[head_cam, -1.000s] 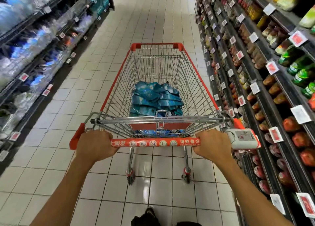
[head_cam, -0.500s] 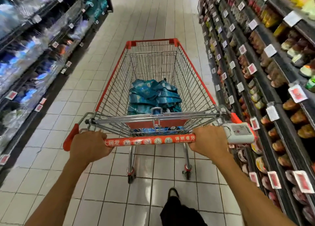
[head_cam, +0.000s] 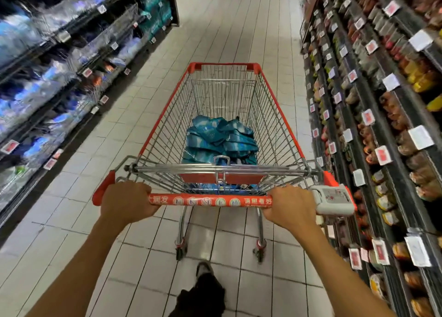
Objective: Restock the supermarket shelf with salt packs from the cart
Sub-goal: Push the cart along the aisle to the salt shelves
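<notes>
A wire shopping cart [head_cam: 282, 115] with red trim stands in the aisle ahead of me. Several teal-blue salt packs [head_cam: 218, 137] lie heaped in its basket near the handle end. My left hand [head_cam: 125, 202] grips the left part of the red cart handle [head_cam: 208, 200]. My right hand [head_cam: 290, 205] grips the right part, next to a white coin-lock box [head_cam: 333, 199]. Both arms reach straight forward.
Shelves of blue and clear packs [head_cam: 47, 82] run along the left. Shelves of jars and bottles with price tags [head_cam: 382, 130] run close along the right, near the cart's right side. The white tiled floor [head_cam: 227, 24] stretches ahead. My foot [head_cam: 204, 270] steps behind the cart.
The cart has rolled forward down the aisle with both hands still on the handle. The shelves have slid past on either side, and my foot has stepped forward.
</notes>
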The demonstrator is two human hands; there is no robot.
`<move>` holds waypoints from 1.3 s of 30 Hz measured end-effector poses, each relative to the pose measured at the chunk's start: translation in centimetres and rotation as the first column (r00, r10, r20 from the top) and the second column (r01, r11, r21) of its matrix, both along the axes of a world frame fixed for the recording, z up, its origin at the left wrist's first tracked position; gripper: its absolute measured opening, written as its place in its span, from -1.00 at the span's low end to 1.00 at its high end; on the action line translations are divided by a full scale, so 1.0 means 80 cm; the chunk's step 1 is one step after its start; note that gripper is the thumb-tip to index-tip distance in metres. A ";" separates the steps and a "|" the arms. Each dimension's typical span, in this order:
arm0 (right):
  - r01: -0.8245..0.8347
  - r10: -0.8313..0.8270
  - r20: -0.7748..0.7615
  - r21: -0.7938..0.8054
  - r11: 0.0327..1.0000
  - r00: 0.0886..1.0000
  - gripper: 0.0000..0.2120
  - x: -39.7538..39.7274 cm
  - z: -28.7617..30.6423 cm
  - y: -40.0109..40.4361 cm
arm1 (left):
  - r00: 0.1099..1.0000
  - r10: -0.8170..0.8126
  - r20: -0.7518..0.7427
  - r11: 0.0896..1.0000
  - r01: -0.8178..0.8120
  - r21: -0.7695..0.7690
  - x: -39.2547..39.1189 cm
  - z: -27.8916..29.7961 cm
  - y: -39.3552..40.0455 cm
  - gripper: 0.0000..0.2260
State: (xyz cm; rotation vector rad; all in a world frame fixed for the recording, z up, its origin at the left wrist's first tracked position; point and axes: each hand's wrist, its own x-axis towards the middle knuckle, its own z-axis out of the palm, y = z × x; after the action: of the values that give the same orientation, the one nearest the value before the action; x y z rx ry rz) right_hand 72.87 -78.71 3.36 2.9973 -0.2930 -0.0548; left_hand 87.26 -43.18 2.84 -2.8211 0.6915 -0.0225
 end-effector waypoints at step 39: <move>-0.175 0.175 0.008 -0.009 0.984 0.984 -0.71 0.795 -0.013 -0.416 | 0.990 0.139 0.036 0.990 -0.139 -0.014 0.716 -0.003 -0.384 -0.52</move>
State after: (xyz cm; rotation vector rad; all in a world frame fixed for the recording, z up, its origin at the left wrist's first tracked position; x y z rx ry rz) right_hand 136.47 -111.99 2.31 3.0018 -0.0291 -0.0228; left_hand 144.58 -73.91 2.62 -2.8648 0.4871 -0.0543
